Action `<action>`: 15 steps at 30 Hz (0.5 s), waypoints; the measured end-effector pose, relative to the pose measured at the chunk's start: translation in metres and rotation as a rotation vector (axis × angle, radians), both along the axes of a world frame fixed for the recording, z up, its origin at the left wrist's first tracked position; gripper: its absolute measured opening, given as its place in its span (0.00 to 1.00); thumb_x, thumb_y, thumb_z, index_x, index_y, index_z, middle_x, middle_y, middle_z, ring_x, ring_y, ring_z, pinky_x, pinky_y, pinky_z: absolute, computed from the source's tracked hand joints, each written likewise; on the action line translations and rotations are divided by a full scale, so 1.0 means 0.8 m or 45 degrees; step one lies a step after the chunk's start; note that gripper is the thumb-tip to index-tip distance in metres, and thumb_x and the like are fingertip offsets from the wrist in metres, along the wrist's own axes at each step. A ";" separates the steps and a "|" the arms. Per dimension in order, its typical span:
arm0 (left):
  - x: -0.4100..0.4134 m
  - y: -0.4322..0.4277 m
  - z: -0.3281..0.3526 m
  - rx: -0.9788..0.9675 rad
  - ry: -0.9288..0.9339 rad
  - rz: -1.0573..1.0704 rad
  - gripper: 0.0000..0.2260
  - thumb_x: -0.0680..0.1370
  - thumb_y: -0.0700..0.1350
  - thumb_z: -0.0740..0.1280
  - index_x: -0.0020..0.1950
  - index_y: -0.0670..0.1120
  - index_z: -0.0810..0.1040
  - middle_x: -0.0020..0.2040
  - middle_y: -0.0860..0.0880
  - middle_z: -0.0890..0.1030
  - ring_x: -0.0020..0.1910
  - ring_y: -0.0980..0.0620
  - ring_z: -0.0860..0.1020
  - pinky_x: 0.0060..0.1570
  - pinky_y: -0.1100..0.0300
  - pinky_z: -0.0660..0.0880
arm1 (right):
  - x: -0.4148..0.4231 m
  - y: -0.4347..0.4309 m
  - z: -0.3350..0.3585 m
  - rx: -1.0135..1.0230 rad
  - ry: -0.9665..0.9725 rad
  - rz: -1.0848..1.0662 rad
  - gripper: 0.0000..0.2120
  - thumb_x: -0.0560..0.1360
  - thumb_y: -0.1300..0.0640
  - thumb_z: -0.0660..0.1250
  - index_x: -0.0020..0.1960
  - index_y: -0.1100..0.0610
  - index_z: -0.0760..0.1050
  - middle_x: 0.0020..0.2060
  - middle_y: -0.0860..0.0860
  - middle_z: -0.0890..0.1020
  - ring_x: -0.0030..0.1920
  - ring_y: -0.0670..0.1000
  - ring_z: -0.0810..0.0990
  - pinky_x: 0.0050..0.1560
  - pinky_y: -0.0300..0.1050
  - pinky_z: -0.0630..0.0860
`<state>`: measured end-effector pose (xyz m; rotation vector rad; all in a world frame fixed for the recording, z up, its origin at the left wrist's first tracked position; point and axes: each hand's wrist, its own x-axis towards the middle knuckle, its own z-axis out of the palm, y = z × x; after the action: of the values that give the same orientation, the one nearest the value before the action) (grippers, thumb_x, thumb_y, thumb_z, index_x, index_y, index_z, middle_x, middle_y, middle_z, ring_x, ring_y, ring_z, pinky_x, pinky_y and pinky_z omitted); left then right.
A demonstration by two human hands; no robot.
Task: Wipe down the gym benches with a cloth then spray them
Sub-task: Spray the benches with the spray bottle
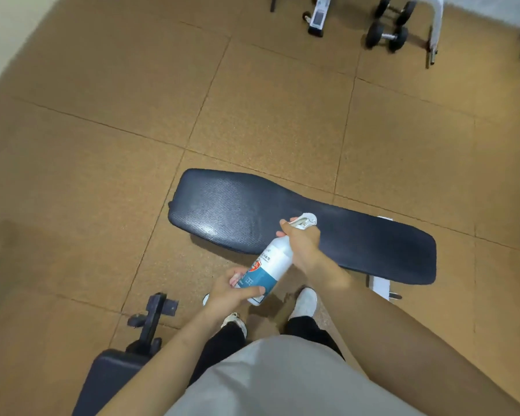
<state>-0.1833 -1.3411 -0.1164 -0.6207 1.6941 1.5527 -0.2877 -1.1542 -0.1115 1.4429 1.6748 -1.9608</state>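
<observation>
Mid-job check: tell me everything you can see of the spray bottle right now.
The spray bottle is a white, plastic-looking cylinder with a teal label band and a red emblem; the print is too small to read. Its white spray head is partly hidden by the right hand, which grips the neck. The left hand holds the base. It is tilted, head pointing away toward the dark padded bench, held in the air at the bench's near edge.

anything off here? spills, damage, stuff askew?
Nothing stands out. The bench pad looks intact, only a pale sheen near its left end; left hand and right hand hold the spray bottle by it. No spill visible.
</observation>
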 end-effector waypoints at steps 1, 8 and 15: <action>0.002 -0.016 0.002 0.002 -0.002 0.029 0.24 0.66 0.44 0.83 0.59 0.50 0.80 0.54 0.50 0.85 0.50 0.54 0.85 0.38 0.67 0.78 | -0.004 -0.020 0.002 0.037 -0.016 0.030 0.10 0.74 0.64 0.76 0.45 0.57 0.75 0.37 0.55 0.84 0.34 0.52 0.85 0.34 0.44 0.80; 0.014 -0.086 0.002 0.022 -0.013 0.273 0.23 0.69 0.45 0.81 0.61 0.51 0.79 0.56 0.51 0.84 0.53 0.54 0.83 0.37 0.68 0.78 | -0.037 -0.127 0.006 0.029 0.009 0.291 0.10 0.73 0.64 0.76 0.47 0.56 0.76 0.44 0.56 0.84 0.36 0.54 0.86 0.46 0.56 0.84; -0.026 -0.122 0.007 -0.038 -0.037 0.425 0.27 0.61 0.50 0.84 0.58 0.51 0.81 0.56 0.48 0.84 0.54 0.49 0.84 0.46 0.56 0.84 | -0.086 -0.171 -0.011 0.026 -0.080 0.334 0.09 0.73 0.61 0.77 0.46 0.58 0.76 0.40 0.57 0.85 0.35 0.53 0.86 0.46 0.57 0.84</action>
<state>-0.2040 -1.4391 -0.1104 -0.9771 1.6553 1.7380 -0.3562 -1.2909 -0.1204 1.2064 1.7597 -1.7448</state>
